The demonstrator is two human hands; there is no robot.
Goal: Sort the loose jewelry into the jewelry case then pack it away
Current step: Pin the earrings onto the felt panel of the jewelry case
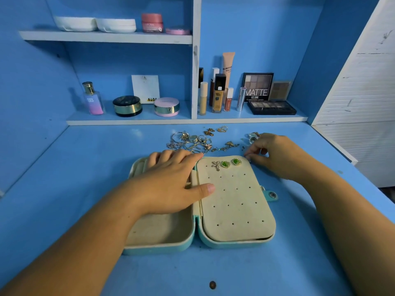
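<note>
A teal jewelry case (235, 242) lies open on the blue desk, with a beige lining. Its right panel (235, 199) has rows of small holes and holds a star earring (215, 165) and two green earrings (230, 163) along the top. My left hand (171, 184) rests flat on the left half, thumb on the panel's edge. My right hand (275, 154) is beside the case's top right corner, fingertips curled down at the desk; whether they pinch anything is too small to tell. Loose rings and earrings (192, 142) lie in a pile behind the case.
More small pieces (253, 136) lie by my right hand. Behind, a low shelf (188, 121) holds a perfume bottle (93, 99), compacts, makeup tubes and eyeshadow palettes (271, 106). A white cabinet (363, 103) stands at the right. A dark hole (212, 285) marks the desk front.
</note>
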